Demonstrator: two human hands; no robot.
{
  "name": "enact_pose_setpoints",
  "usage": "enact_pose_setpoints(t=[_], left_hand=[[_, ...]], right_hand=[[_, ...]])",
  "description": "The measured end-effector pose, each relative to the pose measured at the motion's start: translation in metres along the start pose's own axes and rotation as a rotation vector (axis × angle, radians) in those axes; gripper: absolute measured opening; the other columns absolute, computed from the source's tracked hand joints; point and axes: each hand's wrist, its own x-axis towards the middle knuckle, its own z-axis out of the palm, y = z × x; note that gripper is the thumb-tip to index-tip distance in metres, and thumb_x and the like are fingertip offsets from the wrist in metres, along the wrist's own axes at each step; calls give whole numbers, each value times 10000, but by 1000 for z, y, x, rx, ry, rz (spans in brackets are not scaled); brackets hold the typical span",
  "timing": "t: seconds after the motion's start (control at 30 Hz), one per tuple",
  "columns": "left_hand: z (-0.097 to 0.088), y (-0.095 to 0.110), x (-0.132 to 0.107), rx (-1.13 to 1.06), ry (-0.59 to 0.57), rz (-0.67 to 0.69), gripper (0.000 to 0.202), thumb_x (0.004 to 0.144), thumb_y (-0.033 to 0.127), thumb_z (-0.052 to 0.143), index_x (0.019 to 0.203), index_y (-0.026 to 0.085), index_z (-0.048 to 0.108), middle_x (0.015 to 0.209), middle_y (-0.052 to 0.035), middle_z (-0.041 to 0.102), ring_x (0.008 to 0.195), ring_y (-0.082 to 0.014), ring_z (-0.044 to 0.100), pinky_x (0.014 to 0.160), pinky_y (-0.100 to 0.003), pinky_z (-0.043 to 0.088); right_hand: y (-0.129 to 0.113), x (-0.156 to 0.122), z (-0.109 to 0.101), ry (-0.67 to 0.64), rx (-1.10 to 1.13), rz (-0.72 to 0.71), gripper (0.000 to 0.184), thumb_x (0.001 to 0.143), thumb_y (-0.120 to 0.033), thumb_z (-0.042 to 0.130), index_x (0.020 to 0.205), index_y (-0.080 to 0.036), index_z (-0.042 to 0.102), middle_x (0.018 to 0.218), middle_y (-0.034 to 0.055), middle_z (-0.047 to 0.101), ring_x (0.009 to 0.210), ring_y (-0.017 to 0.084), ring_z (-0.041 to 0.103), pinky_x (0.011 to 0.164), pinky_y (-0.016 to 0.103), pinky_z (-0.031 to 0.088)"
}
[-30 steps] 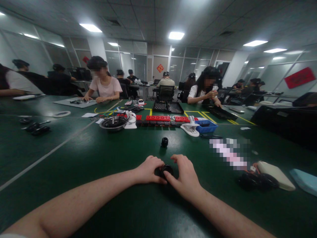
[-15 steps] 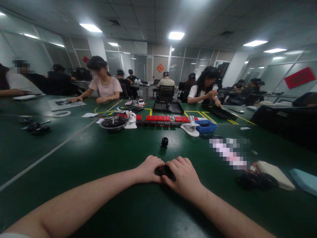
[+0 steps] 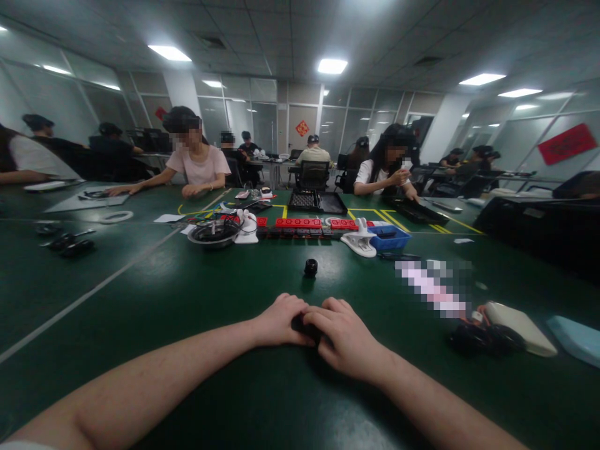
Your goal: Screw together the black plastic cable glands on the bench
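Note:
My left hand [image 3: 284, 320] is closed around a small black object [image 3: 300, 324] low over the green table [image 3: 225, 387]. My right hand [image 3: 345, 337] meets it from the other side, its curled fingers over the same object. Both hands cover most of it, so its kind cannot be made out. Just beyond my fingers a short black cylindrical piece [image 3: 310, 268] with a ridged side stands upright on the tabletop, touched by neither hand.
Across the table lie a bowl of black cables [image 3: 213, 233], a red power strip [image 3: 299, 223], a white clamp [image 3: 360, 240] and a blue bin [image 3: 389, 236]. To the right are a cream case [image 3: 520, 328] and black round items [image 3: 487, 338]. Two people sit opposite.
My right hand's fingers have shifted left and curled further over the black object, with the thumb now hidden. My left hand stays nearly in place. A person opposite slid a grey board leftward.

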Motion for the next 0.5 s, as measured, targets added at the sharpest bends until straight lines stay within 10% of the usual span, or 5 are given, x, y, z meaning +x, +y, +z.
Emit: enact_pose_setpoints(t=[0.3,0.5], left_hand=[[2,-2,1,19,24,22,376,676,541,610,757,184,522,771,27,548,771,-168,501,730,-285,323],[4,-4,0,9,30,12,390,675,550,607,803,190,532,787,19,552,785,-180,507,728,-288,323]], right_hand=[[-5,-3,-1,11,19,-50,243,607,-65,430,766,-212,539,956,-18,614,800,171,432,719,318,309],[1,-8,0,275,58,-36,301,707,-159,424,992,-180,520,954,60,604,826,198,478,727,342,345]])
